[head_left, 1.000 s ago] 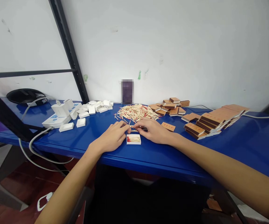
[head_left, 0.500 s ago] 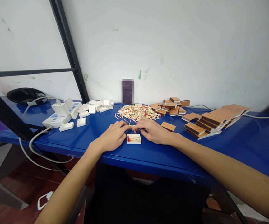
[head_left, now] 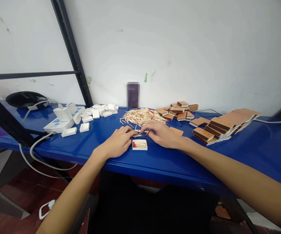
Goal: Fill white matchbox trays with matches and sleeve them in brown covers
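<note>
Just behind a white matchbox tray holding red-tipped matches, both my hands rest on the blue table. My left hand is curled at the tray's left, with a few matches showing at its fingertips, seemingly pinched there. To the right, my right hand has its index finger and thumb apart, over loose matches by the front of the pile. That large match pile spreads behind my hands. Partly hidden by my right hand lies a single brown matchbox sleeve.
White empty trays lie at the left, near a power strip with chargers and cables. Brown matchbox sleeves are heaped at the back right, and stacked matchboxes stand farther right. A black shelf post rises at the left.
My right hand has drawn slightly away from my left fingertips, and its index finger and thumb have parted. My left hand and the filled tray have hardly moved.
</note>
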Available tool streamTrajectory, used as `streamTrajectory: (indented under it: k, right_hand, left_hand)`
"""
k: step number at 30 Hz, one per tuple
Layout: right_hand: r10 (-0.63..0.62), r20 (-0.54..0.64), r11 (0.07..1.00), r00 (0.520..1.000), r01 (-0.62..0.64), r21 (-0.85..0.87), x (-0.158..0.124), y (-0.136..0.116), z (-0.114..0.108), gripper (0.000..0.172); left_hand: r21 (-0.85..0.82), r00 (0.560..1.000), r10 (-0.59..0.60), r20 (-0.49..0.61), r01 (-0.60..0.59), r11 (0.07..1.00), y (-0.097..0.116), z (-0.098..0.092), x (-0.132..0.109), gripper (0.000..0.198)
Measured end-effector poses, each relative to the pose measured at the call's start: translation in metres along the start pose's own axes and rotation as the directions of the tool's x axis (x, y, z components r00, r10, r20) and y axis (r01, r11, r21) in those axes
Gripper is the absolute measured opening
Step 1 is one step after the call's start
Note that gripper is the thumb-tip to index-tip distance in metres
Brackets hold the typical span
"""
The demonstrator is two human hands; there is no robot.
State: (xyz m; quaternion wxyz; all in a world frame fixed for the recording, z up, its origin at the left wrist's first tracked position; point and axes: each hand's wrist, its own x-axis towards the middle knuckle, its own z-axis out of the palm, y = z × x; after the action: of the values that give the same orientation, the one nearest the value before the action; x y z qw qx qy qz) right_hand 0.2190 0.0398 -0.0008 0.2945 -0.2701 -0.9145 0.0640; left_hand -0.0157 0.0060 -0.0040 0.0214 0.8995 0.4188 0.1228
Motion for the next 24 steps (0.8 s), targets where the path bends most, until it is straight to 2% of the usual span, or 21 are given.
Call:
streamTrajectory:
  k: [2,4,7,12,17,24]
  right_hand:
    - [0.017,0.013,0.995,1.0,-0.015,-0.098,-0.001,0.004,-0.007,0.035]
    - [0.017,0.077,0.979,0.997,-0.001,-0.203,-0.003,0.009,-0.014,0.033]
    - [0.029,0.145,0.96,0.989,0.012,-0.279,-0.006,0.015,-0.021,0.029]
    - [0.052,0.165,0.959,0.985,-0.004,-0.283,-0.007,0.018,-0.022,0.016]
    - [0.09,0.204,0.968,0.975,-0.038,-0.247,-0.006,0.019,-0.019,0.018]
    - [0.036,0.209,0.971,0.977,0.015,-0.238,-0.005,0.022,-0.017,0.013]
  left_hand:
    - [-0.008,1.0,0.008,-0.005,-0.008,1.0,-0.001,0.0,0.0,0.039]
    - [-0.018,1.0,0.015,-0.01,-0.015,1.0,-0.001,0.0,-0.001,0.04]
    - [-0.029,1.0,0.02,-0.008,-0.02,0.999,0.001,-0.001,-0.001,0.041]
    - [-0.032,1.0,0.0,0.019,0.0,0.999,0.005,-0.005,0.0,0.044]
    - [-0.027,1.0,0.005,0.024,-0.004,1.0,0.006,-0.006,0.0,0.046]
    - [0.0,1.0,-0.001,0.019,0.001,1.0,0.005,-0.004,0.001,0.046]
